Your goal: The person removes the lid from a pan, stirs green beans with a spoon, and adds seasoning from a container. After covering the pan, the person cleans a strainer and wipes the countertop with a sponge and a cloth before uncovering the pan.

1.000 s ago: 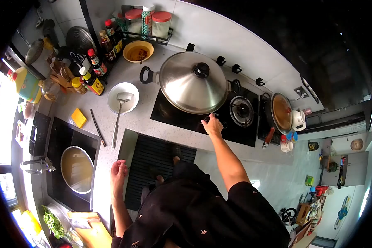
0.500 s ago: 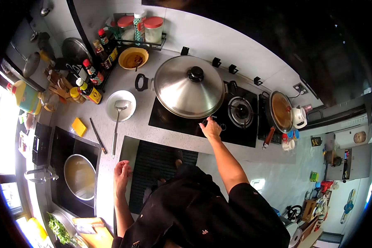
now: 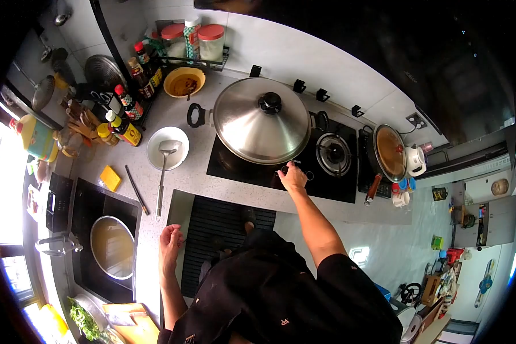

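Note:
My right hand [image 3: 293, 178] reaches to the front edge of the black gas stove [image 3: 235, 171], its fingers closed around a control knob mostly hidden beneath them. Just behind those fingers a large wok with a domed steel lid [image 3: 252, 129] covers the left burner. The lid's black knob [image 3: 270, 103] points up. My left hand [image 3: 170, 239] hangs over the counter's front edge with its fingers curled in, and nothing shows in it. Nearby on the counter, a metal spatula [image 3: 161, 183] rests with its blade in a white bowl [image 3: 167, 135].
A pot of cloudy liquid [image 3: 112, 275] sits in the black sink [image 3: 83, 198]. Chopsticks [image 3: 136, 189] and a yellow sponge [image 3: 110, 178] lie beside it. Sauce bottles [image 3: 123, 129] and a yellow bowl [image 3: 184, 73] stand behind. A lidded frying pan [image 3: 391, 153] is right of the bare burner [image 3: 333, 155].

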Demonstrator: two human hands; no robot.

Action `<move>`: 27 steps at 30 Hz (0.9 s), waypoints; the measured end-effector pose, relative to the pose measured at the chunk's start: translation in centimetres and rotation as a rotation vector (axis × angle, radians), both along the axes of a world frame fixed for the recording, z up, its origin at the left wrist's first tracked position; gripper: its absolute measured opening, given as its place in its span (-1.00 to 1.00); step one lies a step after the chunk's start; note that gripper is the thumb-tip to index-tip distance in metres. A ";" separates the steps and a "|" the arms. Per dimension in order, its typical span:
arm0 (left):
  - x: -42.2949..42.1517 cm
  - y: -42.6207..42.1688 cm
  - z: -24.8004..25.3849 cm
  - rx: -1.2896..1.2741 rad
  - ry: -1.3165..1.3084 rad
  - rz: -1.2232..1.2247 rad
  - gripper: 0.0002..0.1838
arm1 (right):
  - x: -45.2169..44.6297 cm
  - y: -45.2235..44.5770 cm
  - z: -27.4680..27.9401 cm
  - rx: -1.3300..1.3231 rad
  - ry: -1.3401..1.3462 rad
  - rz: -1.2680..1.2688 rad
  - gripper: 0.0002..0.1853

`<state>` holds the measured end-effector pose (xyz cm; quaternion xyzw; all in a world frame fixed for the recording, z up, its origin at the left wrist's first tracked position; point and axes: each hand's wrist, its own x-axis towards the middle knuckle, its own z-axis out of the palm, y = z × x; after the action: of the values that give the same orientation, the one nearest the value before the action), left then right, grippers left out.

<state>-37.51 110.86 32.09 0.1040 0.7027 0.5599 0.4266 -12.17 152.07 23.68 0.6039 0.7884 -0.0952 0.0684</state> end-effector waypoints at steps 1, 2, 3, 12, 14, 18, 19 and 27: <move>0.0 0.0 0.0 -0.002 0.006 0.001 -0.72 | 0.0 0.0 0.1 0.006 0.001 0.002 -0.31; 0.0 0.0 0.0 -0.003 0.012 0.001 -0.72 | 0.0 0.0 0.2 -0.004 0.002 0.002 -0.31; 0.0 0.0 -0.1 0.001 0.011 0.004 -0.73 | -0.1 0.0 0.4 -0.014 0.004 0.001 -0.31; 0.3 0.0 0.0 0.006 0.000 0.013 -0.77 | 0.2 0.1 -0.1 -0.001 0.052 0.019 -0.45; 0.3 -0.1 -0.4 0.008 0.014 0.029 -0.80 | 0.5 0.3 -0.7 0.010 0.071 0.048 -0.47; 0.5 0.0 -0.4 0.017 0.002 0.042 -0.81 | 0.7 -0.1 -0.5 0.009 0.113 0.085 -0.53; 0.5 -0.1 -0.5 0.018 0.006 0.039 -0.81 | 0.7 -0.3 0.0 0.008 0.123 0.086 -0.54; 0.3 -0.4 -0.9 0.032 -0.006 0.035 -0.82 | 1.0 -2.2 7.6 -0.340 -0.229 0.116 -0.45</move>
<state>-37.25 110.46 31.19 0.0969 0.6941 0.5788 0.4169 -11.15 149.90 31.23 0.5442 0.7815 -0.1535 0.2638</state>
